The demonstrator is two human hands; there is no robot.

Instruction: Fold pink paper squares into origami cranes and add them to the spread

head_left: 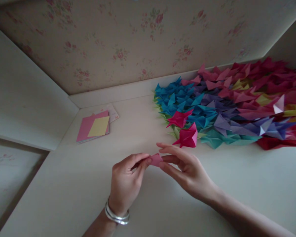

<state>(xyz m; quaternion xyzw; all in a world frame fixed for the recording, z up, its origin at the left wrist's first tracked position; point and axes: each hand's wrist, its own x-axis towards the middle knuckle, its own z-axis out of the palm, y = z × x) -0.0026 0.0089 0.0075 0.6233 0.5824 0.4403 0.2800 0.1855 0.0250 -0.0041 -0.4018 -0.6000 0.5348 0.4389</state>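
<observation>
A small piece of folded pink origami paper (156, 160) is held above the white tabletop, between my two hands. My left hand (129, 177) pinches its left end between thumb and fingers; silver bangles circle that wrist. At the paper's right edge, the thumb and a finger of my right hand (186, 168) close on it, while the index finger is stretched out above. Just beyond my right hand lie two bright pink folded paper cranes (188, 135).
Many paper cranes (204, 98) in blue, purple, pink, green and yellow cover the back right of the white table (64, 184). At back left lies a stack of pink and yellow paper squares (85, 128). A floral wall (101, 56) rises behind; a white panel (22, 89) stands at left.
</observation>
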